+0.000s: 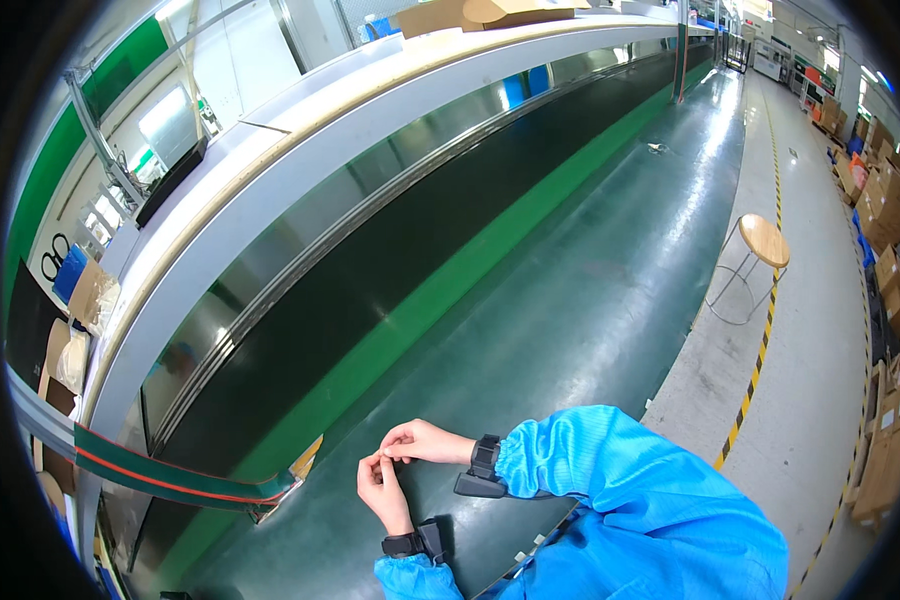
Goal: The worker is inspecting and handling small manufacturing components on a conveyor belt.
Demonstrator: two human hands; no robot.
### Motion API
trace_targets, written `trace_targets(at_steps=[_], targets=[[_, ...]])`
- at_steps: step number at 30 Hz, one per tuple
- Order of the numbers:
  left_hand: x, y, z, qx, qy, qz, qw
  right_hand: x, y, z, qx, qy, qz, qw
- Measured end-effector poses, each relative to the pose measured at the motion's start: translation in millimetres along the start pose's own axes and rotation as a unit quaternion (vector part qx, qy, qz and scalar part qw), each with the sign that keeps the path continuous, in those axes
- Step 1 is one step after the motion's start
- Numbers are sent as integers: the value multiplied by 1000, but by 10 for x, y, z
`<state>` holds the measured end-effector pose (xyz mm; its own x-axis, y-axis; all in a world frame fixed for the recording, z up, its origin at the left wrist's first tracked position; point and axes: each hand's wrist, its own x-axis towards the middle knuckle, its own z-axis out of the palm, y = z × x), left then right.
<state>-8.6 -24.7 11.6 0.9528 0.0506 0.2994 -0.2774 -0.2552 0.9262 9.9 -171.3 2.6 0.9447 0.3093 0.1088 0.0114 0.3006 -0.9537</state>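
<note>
Setting: a long factory hall is curving under the fisheye lens, with a glossy green floor [590,300] running away toward the far end.
Far left: cardboard boxes [82,300] are sitting beside a monitor on a metal frame [170,150].
Left to centre: a long conveyor line [370,200] with a pale top and dark glass-like side is stretching diagonally into the distance.
Left hand: the left hand [382,490] is rising from a blue sleeve with a black wrist strap [415,543], its fingertips pressing together against those of the other hand.
Right hand: the right hand [420,440] is reaching across from the right, wearing a black wrist device [482,465], thumb and forefinger pinching.
Item held: something tiny is sitting between the meeting fingertips, above the floor near the conveyor's base; it is too small to identify. It is probably very light and easy to drop, best held by a fingertip pinch.
Right: a round wooden stool [763,242] is standing on grey floor past a yellow-and-black striped line [760,360].
Far right: stacked cartons [890,210] are lining the wall.
Open room: the floor around the hands is offering wide space; the conveyor edge is lying well apart to the left.
</note>
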Motion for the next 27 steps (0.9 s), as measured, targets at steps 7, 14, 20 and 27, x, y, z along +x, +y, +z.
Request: trace_targets(at_steps=[7,14,20,27], targets=[[13,32,-33,-31,-58,-38,997,-8,26,-30,29,8,13,999],[11,56,-21,-31,-39,-48,998,-41,-45,-20,27,-7,19,999],[34,14,-50,-24,-11,-67,997,-50,-133,1,280,-98,126,947],[43,21,-23,-33,-13,-75,997,-40,-186,-37,316,-162,144,924]])
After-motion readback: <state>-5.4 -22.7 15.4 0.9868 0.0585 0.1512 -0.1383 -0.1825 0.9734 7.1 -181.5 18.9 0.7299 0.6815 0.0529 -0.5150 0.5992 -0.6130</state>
